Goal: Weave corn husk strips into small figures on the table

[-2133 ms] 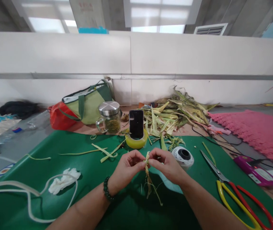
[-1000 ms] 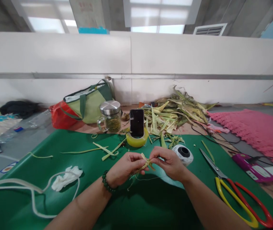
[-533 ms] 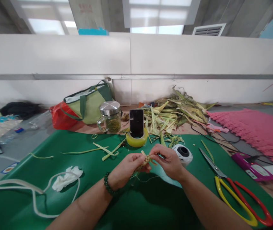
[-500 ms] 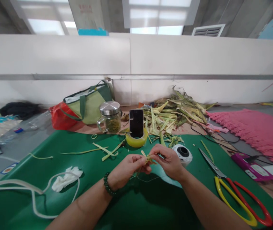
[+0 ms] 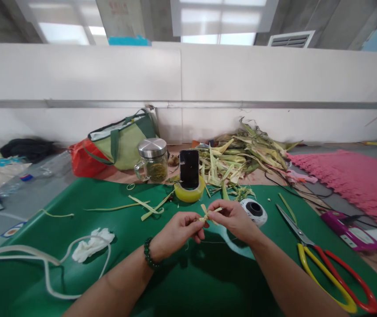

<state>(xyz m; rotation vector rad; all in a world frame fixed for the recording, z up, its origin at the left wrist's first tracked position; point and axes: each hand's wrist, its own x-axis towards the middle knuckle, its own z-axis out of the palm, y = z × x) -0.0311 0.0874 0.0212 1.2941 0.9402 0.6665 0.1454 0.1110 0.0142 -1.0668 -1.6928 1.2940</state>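
A small braided piece of pale corn husk (image 5: pixel 204 218) is pinched between my two hands over the green mat (image 5: pixel 109 246). My left hand (image 5: pixel 180 231), with a dark green bead bracelet (image 5: pixel 149 253) at its wrist, grips the braid's left end between thumb and fingers. From the right, the thumb and forefinger of my right hand (image 5: pixel 233 220) close on the knotted end, where loose husk ends stick out. A thin thread trails below the hands. Just behind my right hand sits a white spool (image 5: pixel 254 211) with a black core, and a pale blue-green strip (image 5: pixel 238 248) lies beneath.
Open scissors (image 5: pixel 310 246) lie at right, beside a purple device (image 5: pixel 350 231). Behind stand a phone (image 5: pixel 189 168) on a yellow tape roll (image 5: pixel 188 193), a glass jar (image 5: pixel 155 169), a green bag (image 5: pixel 127 152) and a corn husk pile (image 5: pixel 238 158). White tubing (image 5: pixel 43 281) loops at left.
The braid was hanging down between both hands, then was turned sideways with its tail toward my left hand. Now its loose husk ends show spread at my right fingertips.
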